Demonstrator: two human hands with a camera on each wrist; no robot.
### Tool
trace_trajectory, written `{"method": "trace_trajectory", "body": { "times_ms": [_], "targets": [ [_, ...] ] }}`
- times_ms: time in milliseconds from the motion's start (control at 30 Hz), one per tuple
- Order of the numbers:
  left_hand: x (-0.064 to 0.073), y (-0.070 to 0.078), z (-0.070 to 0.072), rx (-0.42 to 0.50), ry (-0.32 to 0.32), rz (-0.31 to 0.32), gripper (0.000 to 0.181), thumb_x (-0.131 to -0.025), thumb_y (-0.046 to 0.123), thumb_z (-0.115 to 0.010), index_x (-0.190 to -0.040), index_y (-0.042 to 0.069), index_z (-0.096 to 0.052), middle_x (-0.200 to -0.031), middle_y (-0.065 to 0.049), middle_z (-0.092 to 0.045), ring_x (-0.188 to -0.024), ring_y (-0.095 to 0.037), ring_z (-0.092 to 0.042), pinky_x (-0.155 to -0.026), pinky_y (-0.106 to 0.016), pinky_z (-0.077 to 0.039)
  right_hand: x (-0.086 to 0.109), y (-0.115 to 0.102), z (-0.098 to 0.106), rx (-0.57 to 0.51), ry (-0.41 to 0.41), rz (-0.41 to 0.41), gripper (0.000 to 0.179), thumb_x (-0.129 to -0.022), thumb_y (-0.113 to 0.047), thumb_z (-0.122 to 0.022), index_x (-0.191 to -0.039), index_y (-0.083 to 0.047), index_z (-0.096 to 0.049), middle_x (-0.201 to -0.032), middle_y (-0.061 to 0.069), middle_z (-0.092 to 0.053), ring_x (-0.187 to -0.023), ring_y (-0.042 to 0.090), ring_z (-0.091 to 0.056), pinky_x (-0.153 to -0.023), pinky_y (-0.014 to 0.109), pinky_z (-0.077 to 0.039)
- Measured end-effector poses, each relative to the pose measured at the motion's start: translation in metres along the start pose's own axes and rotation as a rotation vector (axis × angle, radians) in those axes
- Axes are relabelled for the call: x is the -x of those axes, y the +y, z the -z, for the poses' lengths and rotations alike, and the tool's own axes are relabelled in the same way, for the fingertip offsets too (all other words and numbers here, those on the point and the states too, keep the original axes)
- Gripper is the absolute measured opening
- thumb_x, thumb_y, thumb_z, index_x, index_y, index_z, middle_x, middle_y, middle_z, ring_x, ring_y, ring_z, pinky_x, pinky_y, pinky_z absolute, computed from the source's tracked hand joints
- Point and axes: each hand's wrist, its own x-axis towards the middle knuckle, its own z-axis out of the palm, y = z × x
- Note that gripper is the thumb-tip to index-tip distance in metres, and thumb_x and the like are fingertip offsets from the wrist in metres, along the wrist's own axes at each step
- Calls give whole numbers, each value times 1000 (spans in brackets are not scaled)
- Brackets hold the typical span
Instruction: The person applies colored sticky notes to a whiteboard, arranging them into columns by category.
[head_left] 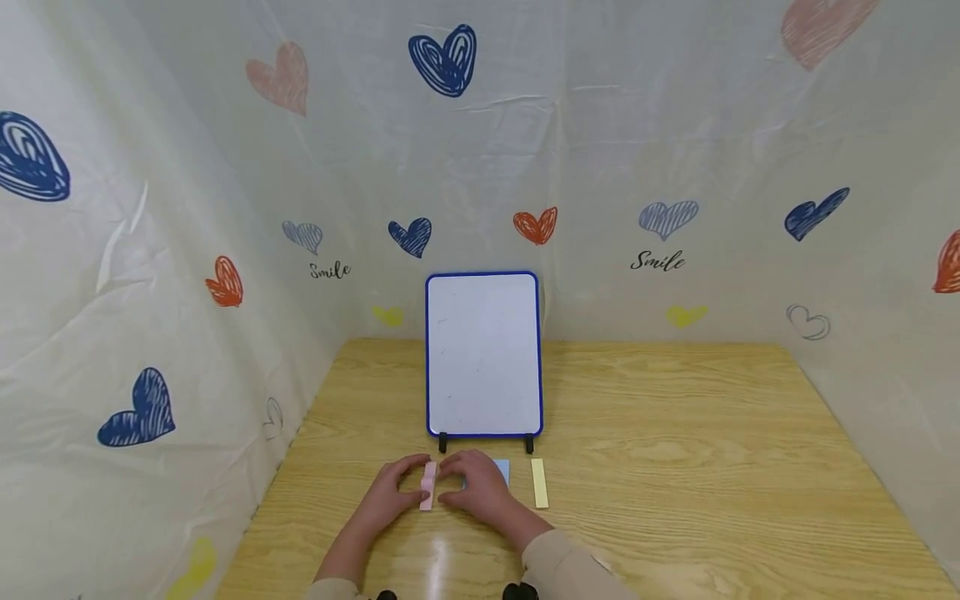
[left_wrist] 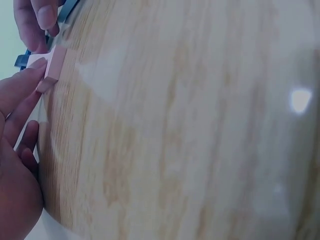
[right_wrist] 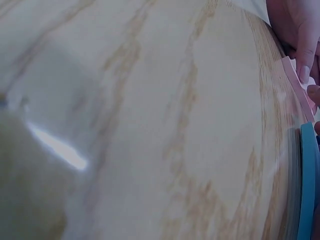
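At the far left, cloth walls [head_left: 150, 317] printed with hearts are seen beyond the table [head_left: 675, 433]. Nearer the middle, a narrow pink pad [head_left: 428, 488] is held at the left hand [head_left: 392, 492], gripped between thumb and fingers, with the thumb set on its near end. The pad is found on the table in front of the left foot of the whiteboard [head_left: 483, 358], which is stood upright behind both hands. Near its middle the paper seems bent up, as though a sheet were being raised, though this cannot be made out for sure.

On the pad's other side the right hand [head_left: 478, 483] is held with its fingers curved and its fingertips close to the pad; whether anything is pinched by them cannot be told. The pad is probably best steadied by firm left thumb pressure at the near end, while any loose edge is taken lightly and drawn slowly, so that creasing or a double sheet is avoided. Space should also be kept under the right hand, by which a blue pad [head_left: 504, 471] is partly covered and could easily be nudged. Farther right, a yellow pad [head_left: 540, 483] is left untouched, well apart from the pink one.
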Motion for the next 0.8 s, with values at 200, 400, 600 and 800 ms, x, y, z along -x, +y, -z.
{"method": "trace_trajectory", "body": {
  "times_ms": [200, 400, 600, 800],
  "targets": [
    [-4, 3, -1, 9, 6, 12, 51, -81, 15, -80, -128, 13, -63, -130, -8, -59, -122, -38, -49, -103, -58, -35, 0, 0, 1, 116, -71, 39, 30, -78, -34, -82, -107, -27, -76, -124, -11, -59, -114, 12, -52, -100, 35, -41],
    [-4, 6, -2, 12, 4, 36, 52, -78, 14, -82, -127, 13, -64, -128, -8, -60, -120, -37, -50, -102, -58, -36, 0, -1, 4, 199, -132, 88, 44, -78, -37, -81, -120, -29, -70, -132, -11, -55, -118, 13, -50, -102, 41, -39],
    [-5, 6, -2, 16, -10, 30, 60, -74, 18, -86, -129, 12, -62, -131, -11, -59, -125, -41, -45, -104, -62, -31, 1, -2, 8, 202, -167, 98, 50, -78, -38, -80, -125, -28, -67, -135, -13, -53, -122, 12, -47, -103, 43, -37],
    [-2, 6, -2, -11, -2, 44, 66, -69, 15, -88, -129, 5, -61, -129, -18, -58, -122, -42, -45, -104, -61, -32, 1, -3, 9, 180, -186, 93, 57, -78, -39, -80, -131, -25, -63, -132, -14, -54, -122, 10, -47, -103, 41, -37]
  ]
}}
